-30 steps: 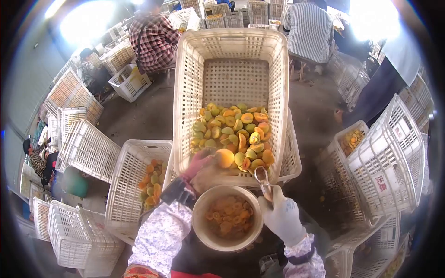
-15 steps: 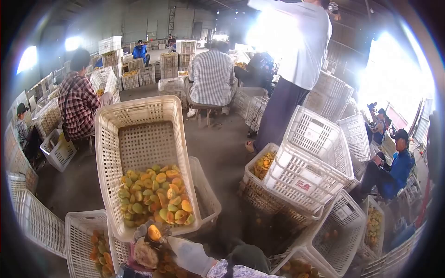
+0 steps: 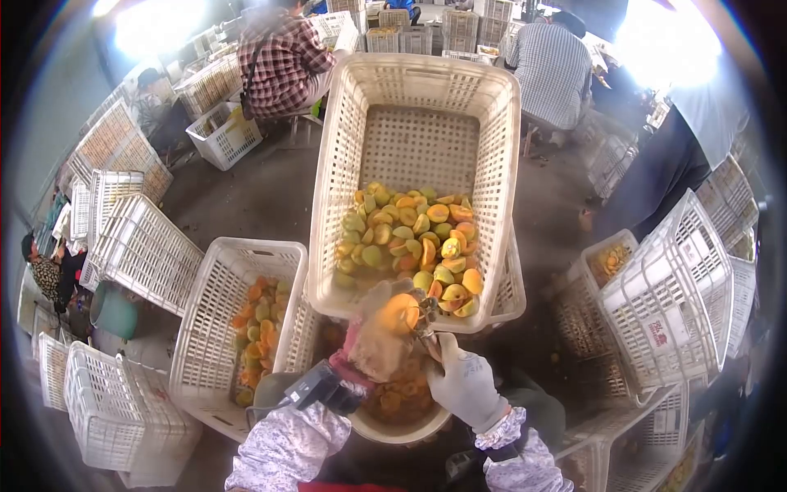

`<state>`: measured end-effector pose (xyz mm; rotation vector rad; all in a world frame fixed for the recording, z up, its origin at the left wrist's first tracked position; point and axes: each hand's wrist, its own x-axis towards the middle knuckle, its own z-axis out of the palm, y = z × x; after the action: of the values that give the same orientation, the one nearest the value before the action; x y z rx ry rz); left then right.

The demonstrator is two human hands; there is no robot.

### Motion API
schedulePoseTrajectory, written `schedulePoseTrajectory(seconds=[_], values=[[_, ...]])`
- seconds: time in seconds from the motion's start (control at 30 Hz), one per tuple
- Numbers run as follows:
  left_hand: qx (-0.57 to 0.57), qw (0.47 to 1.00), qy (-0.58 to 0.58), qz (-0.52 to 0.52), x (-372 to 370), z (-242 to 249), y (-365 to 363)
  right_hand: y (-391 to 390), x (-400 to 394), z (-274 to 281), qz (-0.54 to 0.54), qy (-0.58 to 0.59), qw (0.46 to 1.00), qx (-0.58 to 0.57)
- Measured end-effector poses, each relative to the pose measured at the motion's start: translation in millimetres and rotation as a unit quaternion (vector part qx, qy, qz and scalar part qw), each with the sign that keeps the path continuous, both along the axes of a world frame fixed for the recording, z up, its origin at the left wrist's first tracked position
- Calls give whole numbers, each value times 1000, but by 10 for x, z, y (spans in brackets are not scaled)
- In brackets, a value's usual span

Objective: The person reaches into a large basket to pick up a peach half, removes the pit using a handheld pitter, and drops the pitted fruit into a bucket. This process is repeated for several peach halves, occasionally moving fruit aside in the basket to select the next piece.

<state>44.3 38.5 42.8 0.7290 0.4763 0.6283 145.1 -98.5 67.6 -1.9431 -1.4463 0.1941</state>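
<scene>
My left hand (image 3: 373,340), in a dirty glove and blurred by motion, is closed on an orange fruit half (image 3: 399,313) that looks like a peach. My right hand (image 3: 466,385), in a pale grey glove, grips a small metal-headed hand tool (image 3: 428,328), its head right at the fruit. Both hands are at the near rim of a tilted white plastic crate (image 3: 328,197) with green and orange fruit halves (image 3: 410,238) gathered at its low end. Below the hands stands a round tub (image 3: 402,432) with more orange pieces inside.
At the left, another white crate (image 3: 197,328) holds orange fruit halves. Stacked crates (image 3: 668,303) flank the right side, and more crates (image 3: 147,254) stand at far left. Seated people (image 3: 283,66) work ahead; a standing person (image 3: 656,180) is at right.
The view has swung left and down, so the tilted crate appears further right. Both forearms and the tub now show more fully, and the tool in my right hand has come into sight.
</scene>
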Motion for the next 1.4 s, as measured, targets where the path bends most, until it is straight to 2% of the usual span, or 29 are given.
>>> schedulePoseTrajectory(seconds=[0.07, 0.1, 0.23, 0.3, 0.33, 0.4, 0.43, 0.47, 0.5, 0.53, 0.57, 0.6, 0.63, 0.7, 0.77, 0.8, 0.87, 0.93, 0.97, 1.0, 1.07, 1.1, 1.17, 1.23, 1.3, 1.4], values=[[41, 999, -20, -26, -34, 48, -23, 31, -39, -29, 4, -4, 1000, 19], [56, 997, 49, -16, -30, -55, 0, 49, -44, -35, 10, -25, 999, 29], [12, 1000, 0, -11, -74, 39, -63, 84, -65, -43, 13, -67, 996, 48], [-177, 969, -162, -57, -80, 56, -53, 81, -87, -42, 9, -61, 998, 12], [-177, 969, -162, -56, -69, 99, -96, 80, -98, -43, 6, -56, 998, -23], [40, 996, -34, 70, -27, 203, -226, 81, -115, -152, 8, -59, 998, -9], [39, 996, -32, 70, -26, -10, -182, 84, -128, -194, 11, -62, 998, 5], [97, 990, 38, 94, -18, -395, -91, 92, -145, -177, 12, -60, 998, 4], [153, 975, 109, 118, -8, -393, -57, 103, -166, -132, 24, -10, 1000, 9], [152, 975, 111, 119, -42, -359, -61, 114, -181, -109, 36, 38, 999, 14], [-24, 996, 23, 78, -38, 104, -96, 117, -191, -122, 38, 39, 998, 13], [-199, 977, -67, 35, -40, 348, -119, 111, -202, -144, 39, 64, 997, -10], [-201, 977, -67, 36, -64, 276, -98, 108, -209, -163, 40, 87, 995, -32], [-10, 999, 27, 36, -119, 127, -34, 109, -184, -191, 67, 103, 992, -21], [-39, 999, 4, 23, -125, 120, -16, 117, -187, -162, 96, 119, 988, -8], [-68, 997, -20, 7, -100, 175, -6, 111, -191, -98, 83, 113, 989, -40], [-50, 999, 12, 3, -61, 289, -49, 101, -189, -116, 68, 108, 989, -73], [-60, 997, 40, 23, -58, 309, -94, 74, -196, -255, 95, 111, 989, 2], [-5, 999, 36, 37, -40, 295, -102, 76, -167, -231, 96, 111, 989, 0], [-5, 999, 36, 38, -44, 274, -82, 102, -121, -185, 125, 143, 982, 5], [72, 996, 45, 7, -66, 230, -46, 102, -133, -143, 154, 175, 972, 9], [72, 996, 44, 8, -61, 218, -56, 94, -177, -141, 121, 167, 978, -32], [-31, 998, 42, 29, -54, 199, -92, 106, -178, -127, 91, 159, 980, -74], [-36, 998, 29, 34, -72, 239, -127, 107, -103, -109, 154, 287, 943, -72], [-49, 999, -6, 23, -82, 298, -118, 105, -81, -164, 160, 256, 952, -59], [-43, 998, 6, 38, -96, 204, -87, 120, -84, -170, 191, 193, 962, -15]])
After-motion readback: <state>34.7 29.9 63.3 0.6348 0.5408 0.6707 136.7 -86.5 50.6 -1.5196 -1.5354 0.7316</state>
